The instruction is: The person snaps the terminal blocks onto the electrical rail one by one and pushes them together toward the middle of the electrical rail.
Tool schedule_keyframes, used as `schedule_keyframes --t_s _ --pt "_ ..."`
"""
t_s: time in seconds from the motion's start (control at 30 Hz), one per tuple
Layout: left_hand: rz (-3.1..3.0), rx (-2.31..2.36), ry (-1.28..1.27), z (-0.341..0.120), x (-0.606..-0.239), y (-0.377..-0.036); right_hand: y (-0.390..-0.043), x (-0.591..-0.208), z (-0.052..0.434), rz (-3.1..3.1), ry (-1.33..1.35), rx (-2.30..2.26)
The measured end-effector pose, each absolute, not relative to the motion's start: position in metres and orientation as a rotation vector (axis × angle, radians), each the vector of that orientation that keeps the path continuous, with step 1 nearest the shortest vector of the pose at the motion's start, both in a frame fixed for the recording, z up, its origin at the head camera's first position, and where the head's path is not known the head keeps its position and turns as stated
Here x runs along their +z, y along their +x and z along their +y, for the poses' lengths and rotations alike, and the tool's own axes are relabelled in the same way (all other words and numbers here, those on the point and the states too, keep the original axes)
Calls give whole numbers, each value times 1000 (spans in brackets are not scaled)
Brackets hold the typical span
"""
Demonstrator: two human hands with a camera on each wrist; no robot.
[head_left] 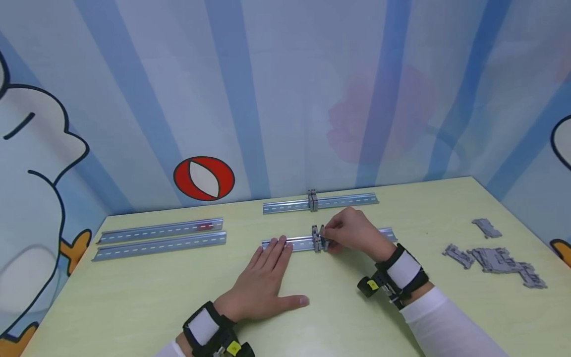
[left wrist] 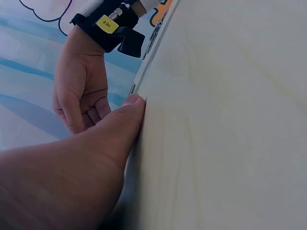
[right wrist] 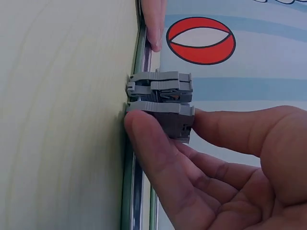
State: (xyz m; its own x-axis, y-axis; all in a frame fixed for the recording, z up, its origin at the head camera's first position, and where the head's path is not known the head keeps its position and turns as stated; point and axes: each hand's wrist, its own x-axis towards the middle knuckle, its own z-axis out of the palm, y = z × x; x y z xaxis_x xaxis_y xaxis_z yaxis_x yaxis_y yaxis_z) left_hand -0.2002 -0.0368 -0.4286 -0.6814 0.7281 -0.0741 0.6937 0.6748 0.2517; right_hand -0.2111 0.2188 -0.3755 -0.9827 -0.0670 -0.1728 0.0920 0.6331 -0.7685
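Observation:
A silver slotted DIN rail (head_left: 300, 243) lies across the middle of the table. My left hand (head_left: 260, 287) rests palm down, its straight fingertips pressing on the rail's left end and its thumb spread out to the right. With thumb and fingertips, my right hand (head_left: 354, 233) pinches a grey terminal block (right wrist: 175, 122) at the rail. Immediately to its left, other grey terminal blocks (right wrist: 165, 84) stand upright on the same rail. In the head view, the fingers cover part of the pinched block.
Behind, a second DIN rail (head_left: 348, 200) carries upright terminal blocks (head_left: 313, 200). Two bare rails lie side by side at left, a rear one (head_left: 151, 232) and a front one (head_left: 165, 246). Several flat grey terminal blocks (head_left: 495, 260) lie in a loose pile at right.

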Motion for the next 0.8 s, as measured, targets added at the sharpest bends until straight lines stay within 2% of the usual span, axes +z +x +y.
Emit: schedule_keyframes --t_s 0.47,0.8 --pt "2712 295 1161 -34 -426 -201 -213 -386 230 2395 46 -1542" --pt "2708 288 1146 -37 -425 -199 -215 -388 225 2418 28 -1523"
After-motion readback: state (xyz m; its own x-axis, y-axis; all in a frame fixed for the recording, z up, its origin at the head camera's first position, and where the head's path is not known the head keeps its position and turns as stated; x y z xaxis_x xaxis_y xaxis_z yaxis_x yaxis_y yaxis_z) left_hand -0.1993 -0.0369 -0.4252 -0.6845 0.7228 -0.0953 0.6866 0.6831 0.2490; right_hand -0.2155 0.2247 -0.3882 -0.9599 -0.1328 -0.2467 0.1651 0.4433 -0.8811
